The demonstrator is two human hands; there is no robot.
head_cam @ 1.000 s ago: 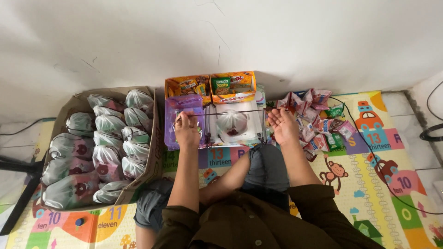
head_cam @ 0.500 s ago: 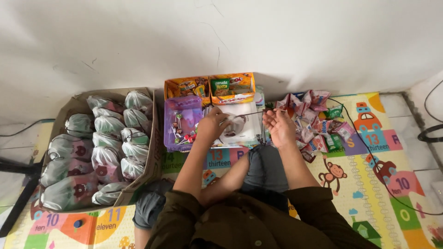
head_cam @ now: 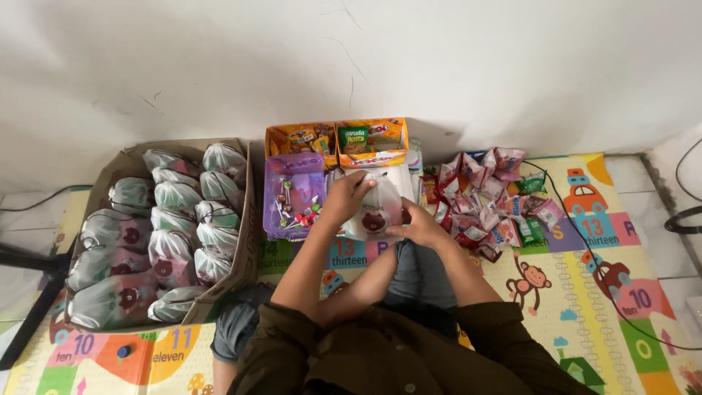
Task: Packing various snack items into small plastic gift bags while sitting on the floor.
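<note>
While many tied bags (head_cam: 164,234) fill the cardboard box (head_cam: 245,241) beyond the left hand (head_cam: 344,196), both hands, the right hand (head_cam: 418,225) included, pinch one open bag (head_cam: 376,208) between them; sweets (head_cam: 486,201) remain right.

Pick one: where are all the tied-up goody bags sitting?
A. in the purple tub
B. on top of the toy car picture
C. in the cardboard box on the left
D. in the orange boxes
C: the tied bags fill the cardboard box at the left side of the mat, while both hands, left and right, hold one more bag in the middle.
</note>
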